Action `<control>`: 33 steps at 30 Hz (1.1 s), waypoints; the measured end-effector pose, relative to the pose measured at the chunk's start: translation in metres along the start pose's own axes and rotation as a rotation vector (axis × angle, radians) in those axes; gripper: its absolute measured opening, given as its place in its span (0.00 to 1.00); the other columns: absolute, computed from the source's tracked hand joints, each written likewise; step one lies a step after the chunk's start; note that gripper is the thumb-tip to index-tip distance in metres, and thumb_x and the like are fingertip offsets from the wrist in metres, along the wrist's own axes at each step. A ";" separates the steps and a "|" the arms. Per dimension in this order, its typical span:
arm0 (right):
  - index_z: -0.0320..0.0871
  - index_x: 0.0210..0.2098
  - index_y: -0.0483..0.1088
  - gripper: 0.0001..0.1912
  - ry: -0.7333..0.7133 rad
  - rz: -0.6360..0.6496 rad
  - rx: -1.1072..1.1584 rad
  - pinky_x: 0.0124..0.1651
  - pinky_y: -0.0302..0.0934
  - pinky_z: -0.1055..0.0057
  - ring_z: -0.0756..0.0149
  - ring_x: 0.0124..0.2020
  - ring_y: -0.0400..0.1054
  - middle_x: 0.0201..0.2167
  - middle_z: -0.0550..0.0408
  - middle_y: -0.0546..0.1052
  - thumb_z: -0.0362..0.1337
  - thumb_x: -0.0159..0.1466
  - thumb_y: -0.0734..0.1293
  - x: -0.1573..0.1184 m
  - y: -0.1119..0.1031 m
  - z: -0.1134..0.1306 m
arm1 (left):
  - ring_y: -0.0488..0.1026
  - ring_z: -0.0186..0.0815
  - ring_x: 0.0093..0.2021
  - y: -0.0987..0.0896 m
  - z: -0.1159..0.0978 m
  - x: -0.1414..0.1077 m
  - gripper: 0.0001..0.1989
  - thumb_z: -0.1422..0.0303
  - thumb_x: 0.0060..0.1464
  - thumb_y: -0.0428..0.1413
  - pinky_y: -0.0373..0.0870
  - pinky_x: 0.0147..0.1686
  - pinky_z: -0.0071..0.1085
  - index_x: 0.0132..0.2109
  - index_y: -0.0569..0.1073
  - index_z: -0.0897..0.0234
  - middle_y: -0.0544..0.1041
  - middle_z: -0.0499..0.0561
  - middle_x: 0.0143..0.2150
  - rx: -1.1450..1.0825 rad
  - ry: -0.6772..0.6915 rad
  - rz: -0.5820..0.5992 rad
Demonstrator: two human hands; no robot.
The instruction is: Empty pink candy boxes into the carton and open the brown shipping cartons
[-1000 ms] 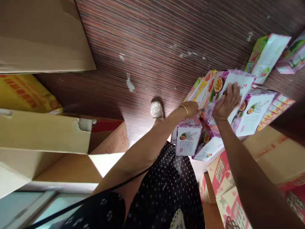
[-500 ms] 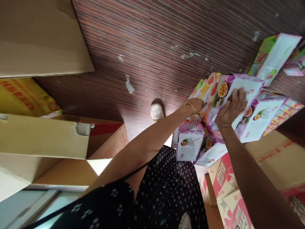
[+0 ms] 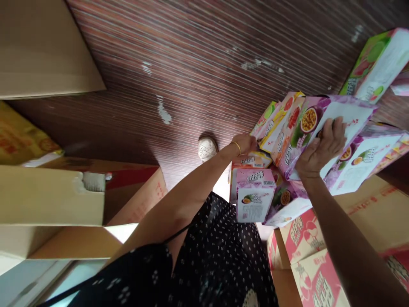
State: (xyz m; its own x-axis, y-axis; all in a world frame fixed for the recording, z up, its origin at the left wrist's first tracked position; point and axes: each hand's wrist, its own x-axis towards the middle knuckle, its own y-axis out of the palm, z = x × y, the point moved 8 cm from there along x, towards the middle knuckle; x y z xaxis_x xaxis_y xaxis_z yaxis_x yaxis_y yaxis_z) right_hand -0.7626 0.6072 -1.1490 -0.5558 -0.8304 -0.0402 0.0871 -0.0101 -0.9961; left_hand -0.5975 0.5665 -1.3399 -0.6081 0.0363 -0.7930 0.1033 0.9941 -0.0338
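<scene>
My left hand (image 3: pixel 246 144), a gold bangle at its wrist, is closed with curled fingers at the near end of a pink-and-green fruit-print box (image 3: pixel 265 118). Its fingertips are partly hidden. Leaning in a row beside that box are a yellow-and-white grapefruit-print box (image 3: pixel 277 121) and a purple passion-fruit box (image 3: pixel 306 121). Against the white side of the passion-fruit box, my right hand (image 3: pixel 324 147) lies flat with its fingers stretched out. Under the row are an orange carton (image 3: pixel 251 161) and more passion-fruit boxes, one with its end (image 3: pixel 254 200) facing me.
A green-and-white box (image 3: pixel 372 64) stands beyond the row. Red-and-tan cartons (image 3: pixel 315 273) are stacked at the lower right. To the left are a large brown carton (image 3: pixel 47 51), an open carton (image 3: pixel 51 194) and a yellow package (image 3: pixel 25 134). My shoe (image 3: pixel 207 149) rests on the striped floor.
My left hand has shifted left along the boxes, from the orange box to the pink-and-green one. My right hand stays on the passion-fruit box. The view has moved slightly.
</scene>
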 end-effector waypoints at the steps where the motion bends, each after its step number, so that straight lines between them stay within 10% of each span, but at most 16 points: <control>1: 0.41 0.73 0.61 0.29 0.014 0.009 0.004 0.75 0.43 0.37 0.46 0.77 0.50 0.73 0.38 0.62 0.43 0.77 0.49 0.000 0.001 0.000 | 0.80 0.47 0.48 -0.013 0.002 0.001 0.14 0.65 0.70 0.54 0.72 0.49 0.36 0.42 0.83 0.67 0.83 0.59 0.44 0.029 0.004 -0.017; 6: 0.46 0.76 0.56 0.31 -0.042 0.003 -0.006 0.75 0.43 0.35 0.45 0.77 0.49 0.74 0.43 0.59 0.45 0.77 0.48 -0.002 0.003 -0.002 | 0.77 0.48 0.58 -0.090 -0.013 0.074 0.20 0.66 0.74 0.46 0.71 0.57 0.39 0.53 0.81 0.69 0.81 0.62 0.55 0.137 0.024 -0.218; 10: 0.52 0.77 0.51 0.31 -0.050 0.035 -0.016 0.76 0.43 0.36 0.46 0.77 0.48 0.76 0.48 0.56 0.45 0.77 0.48 -0.003 0.003 -0.005 | 0.75 0.46 0.59 -0.056 -0.015 0.120 0.20 0.68 0.74 0.46 0.69 0.60 0.37 0.55 0.80 0.71 0.79 0.64 0.59 0.128 0.055 -0.126; 14: 0.51 0.78 0.51 0.31 -0.007 0.070 -0.020 0.77 0.41 0.38 0.48 0.78 0.47 0.76 0.46 0.56 0.44 0.77 0.48 -0.001 0.001 0.002 | 0.76 0.47 0.58 -0.001 0.016 0.083 0.17 0.67 0.73 0.49 0.69 0.58 0.38 0.52 0.82 0.69 0.81 0.62 0.55 0.130 0.020 0.019; 18: 0.46 0.75 0.56 0.32 0.089 0.100 -0.043 0.76 0.40 0.36 0.47 0.78 0.46 0.74 0.42 0.59 0.46 0.77 0.46 0.000 0.003 0.003 | 0.78 0.50 0.55 -0.004 0.048 0.031 0.13 0.68 0.70 0.55 0.70 0.56 0.41 0.44 0.83 0.67 0.82 0.58 0.44 0.105 -0.126 0.048; 25: 0.47 0.75 0.55 0.32 0.122 0.118 -0.062 0.76 0.38 0.34 0.47 0.78 0.46 0.75 0.43 0.57 0.48 0.76 0.45 -0.001 0.008 0.000 | 0.75 0.47 0.61 -0.082 -0.057 0.080 0.22 0.63 0.76 0.44 0.66 0.57 0.37 0.56 0.81 0.68 0.80 0.62 0.56 0.050 0.172 -0.223; 28: 0.44 0.75 0.56 0.32 0.076 0.095 -0.052 0.76 0.40 0.37 0.48 0.78 0.47 0.75 0.41 0.58 0.46 0.77 0.46 0.001 0.007 0.003 | 0.75 0.50 0.61 -0.064 -0.076 0.090 0.24 0.62 0.75 0.44 0.67 0.57 0.38 0.56 0.82 0.70 0.80 0.65 0.57 0.096 0.206 -0.112; 33: 0.42 0.74 0.58 0.32 0.078 0.072 -0.024 0.76 0.38 0.36 0.46 0.78 0.46 0.74 0.39 0.60 0.46 0.77 0.47 0.000 0.010 0.003 | 0.76 0.52 0.58 -0.022 -0.028 0.035 0.17 0.62 0.71 0.51 0.68 0.55 0.40 0.49 0.82 0.66 0.82 0.62 0.53 0.189 0.043 0.062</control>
State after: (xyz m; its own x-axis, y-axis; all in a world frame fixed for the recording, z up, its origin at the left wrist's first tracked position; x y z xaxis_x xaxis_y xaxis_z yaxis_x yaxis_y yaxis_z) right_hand -0.7595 0.6052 -1.1584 -0.6117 -0.7825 -0.1167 0.1095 0.0623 -0.9920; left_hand -0.6434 0.5486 -1.3503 -0.6289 0.1057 -0.7703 0.2855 0.9529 -0.1023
